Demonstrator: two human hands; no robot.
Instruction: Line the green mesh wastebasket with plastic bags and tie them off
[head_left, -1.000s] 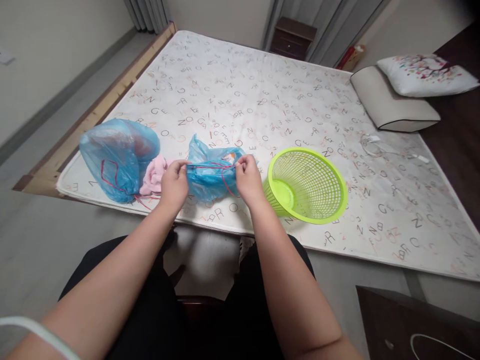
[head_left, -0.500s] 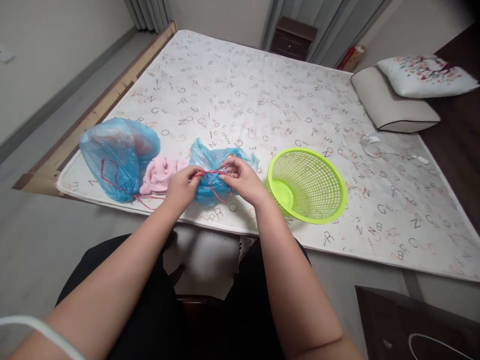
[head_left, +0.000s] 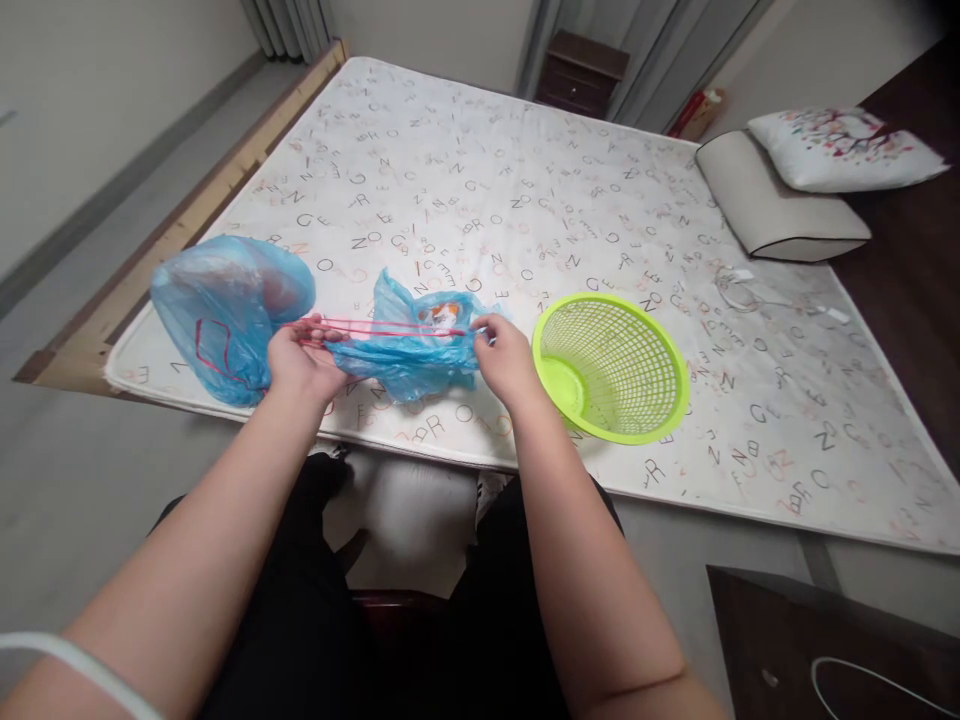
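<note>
Hands [head_left: 304, 365] [head_left: 508, 360] apart, left palm-up, loosely spread at red drawstring [head_left: 397, 326], right pinching edge of smaller blue bag [head_left: 427, 375]

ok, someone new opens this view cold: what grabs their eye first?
Likely the lime-green mesh plastic basket, on the white letter-printed mattress just right of the right hand. Next, the crumpled translucent blue plastic bag between the hands, its thin red drawstring stretched across to the left hand. Then a bulging translucent blue plastic bag at the mattress's near left corner.
</note>
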